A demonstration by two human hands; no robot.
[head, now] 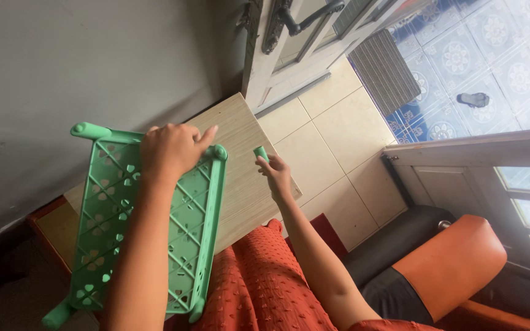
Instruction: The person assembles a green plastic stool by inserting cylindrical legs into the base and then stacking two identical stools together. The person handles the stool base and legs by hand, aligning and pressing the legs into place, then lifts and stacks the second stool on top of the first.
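A green plastic lattice shelf panel [108, 227] with stubby corner posts rests tilted on a light wooden tabletop [246, 178]. My left hand [173, 149] grips the panel's upper edge, fingers curled over the rim near one corner post. My right hand [275, 171] is stretched out over the table's edge and pinches a small green plastic tube piece [261, 153] between its fingertips. The two hands are apart, with bare tabletop between them.
A grey wall runs behind the table. A pale door with a dark handle [305, 21] stands open onto beige floor tiles, a striped doormat [384, 70] and blue patterned tiles. An orange and black armchair [455, 260] sits at the lower right. Orange dotted fabric [259, 288] covers my lap.
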